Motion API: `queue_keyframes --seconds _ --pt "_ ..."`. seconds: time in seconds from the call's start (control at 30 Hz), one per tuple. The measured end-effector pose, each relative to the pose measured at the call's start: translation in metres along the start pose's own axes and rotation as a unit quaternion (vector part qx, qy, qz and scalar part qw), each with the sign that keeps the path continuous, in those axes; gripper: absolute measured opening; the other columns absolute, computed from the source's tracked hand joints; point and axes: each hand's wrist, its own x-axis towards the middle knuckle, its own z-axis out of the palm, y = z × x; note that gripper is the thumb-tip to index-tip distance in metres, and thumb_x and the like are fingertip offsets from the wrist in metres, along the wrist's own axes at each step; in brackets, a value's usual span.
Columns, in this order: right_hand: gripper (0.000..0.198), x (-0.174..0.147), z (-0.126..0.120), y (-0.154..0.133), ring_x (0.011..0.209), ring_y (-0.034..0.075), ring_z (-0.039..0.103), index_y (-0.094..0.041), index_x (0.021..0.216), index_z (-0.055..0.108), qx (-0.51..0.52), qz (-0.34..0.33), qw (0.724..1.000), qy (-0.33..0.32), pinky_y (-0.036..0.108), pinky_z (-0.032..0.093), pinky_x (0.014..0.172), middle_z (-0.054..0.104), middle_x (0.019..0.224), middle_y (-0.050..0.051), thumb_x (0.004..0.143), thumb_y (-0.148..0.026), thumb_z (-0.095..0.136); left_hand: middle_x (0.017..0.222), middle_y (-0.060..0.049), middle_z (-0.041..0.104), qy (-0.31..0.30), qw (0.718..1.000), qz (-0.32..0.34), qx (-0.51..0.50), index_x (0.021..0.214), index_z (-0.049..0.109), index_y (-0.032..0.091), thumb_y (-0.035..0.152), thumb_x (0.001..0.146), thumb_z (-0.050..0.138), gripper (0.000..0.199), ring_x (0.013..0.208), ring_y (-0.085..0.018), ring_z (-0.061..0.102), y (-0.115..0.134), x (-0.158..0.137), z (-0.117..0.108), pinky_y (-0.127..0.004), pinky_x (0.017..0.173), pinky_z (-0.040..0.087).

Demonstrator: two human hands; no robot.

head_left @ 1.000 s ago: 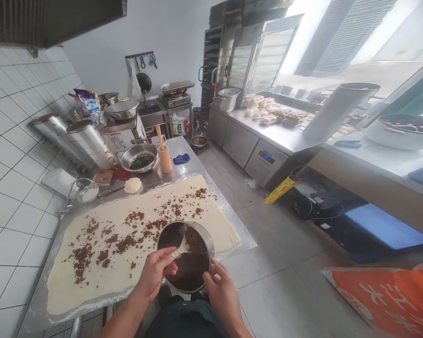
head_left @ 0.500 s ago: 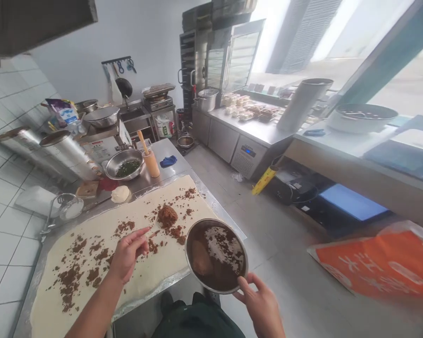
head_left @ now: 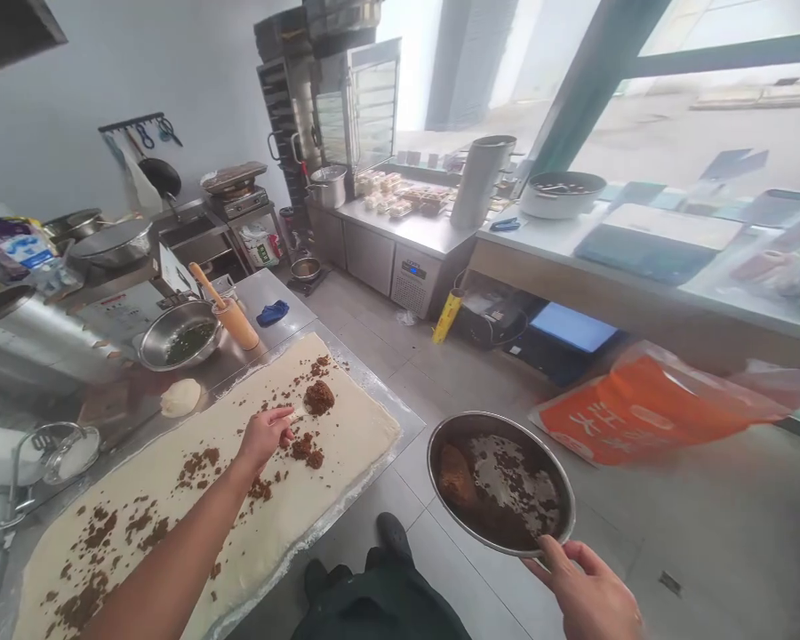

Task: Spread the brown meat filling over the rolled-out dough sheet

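The left hand (head_left: 265,436) reaches out over the sheet of dough (head_left: 193,498) on the tabletop (head_left: 276,298), fingers pinched shut on a pale spoon (head_left: 298,415) whose tip sits at a lump of brown filling (head_left: 318,396). More crumbs of filling lie scattered along the dough toward the near end, while the far corner by the lump is only thinly covered.

The right hand (head_left: 590,596) holds a metal bowl (head_left: 500,481) by its near rim, thumb over the edge and the other fingers hidden beneath. The bowl hangs well clear of the tabletop, out over the floor (head_left: 640,533), with dark filling smeared inside and a clump at its left side.

The main risk is the bowl: gripped at one edge only and held away from the body, it could tip and drop filling on the floor. The spoon, pressed too hard into the lump, could drag or tear the soft dough, and the lump may stay as one heavy mound instead of spreading evenly.
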Motion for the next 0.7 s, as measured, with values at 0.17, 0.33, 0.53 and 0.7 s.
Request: queue_keyframes --seconds 0.17,0.33,0.53,0.7 --pt "0.028 -0.001 -0.004 0.013 0.06 0.021 0.068 -0.025 0.076 0.051 0.054 0.038 0.998 -0.021 0.028 0.026 0.048 0.074 0.069 0.003 0.081 -0.049 0.064 0.067 -0.005 0.072 -0.025 0.999 -0.009 0.017 0.123 0.074 0.007 0.034 0.077 0.083 0.054 0.062 -0.016 0.064 -0.002 0.015 0.003 -0.027 0.061 0.051" --pt "0.031 0.005 0.003 0.026 0.09 0.023 0.078 -0.024 0.068 0.047 0.136 0.049 0.989 -0.038 0.022 0.024 0.049 0.06 0.061 -0.003 0.076 -0.043 0.07 0.069 -0.006 0.073 -0.028 0.999 -0.008 0.015 0.122 0.075 0.007 0.032 0.077 0.083 0.052 0.063 -0.016 0.065 0.004 0.027 -0.008 -0.028 0.062 0.052" --pt "0.032 0.014 0.011 0.027 0.087 0.025 0.078 -0.024 0.07 0.05 0.142 0.036 0.988 -0.051 0.023 0.029 0.05 0.068 0.068 0.0 0.069 -0.046 0.073 0.068 -0.005 0.071 0.003 1.0 0.005 0.004 0.117 0.077 0.008 0.028 0.075 0.082 0.047 0.063 -0.016 0.064 0.018 0.041 -0.032 -0.028 0.061 0.052" --pt "0.035 0.014 0.016 0.02 0.086 0.027 0.077 -0.025 0.068 0.047 0.134 0.018 0.989 -0.051 0.025 0.025 0.047 0.065 0.063 0.001 0.068 -0.049 0.072 0.07 -0.004 0.071 0.028 0.999 0.017 -0.006 0.118 0.076 0.008 0.027 0.075 0.081 0.047 0.065 -0.015 0.064 0.029 0.038 -0.055 -0.029 0.065 0.054"
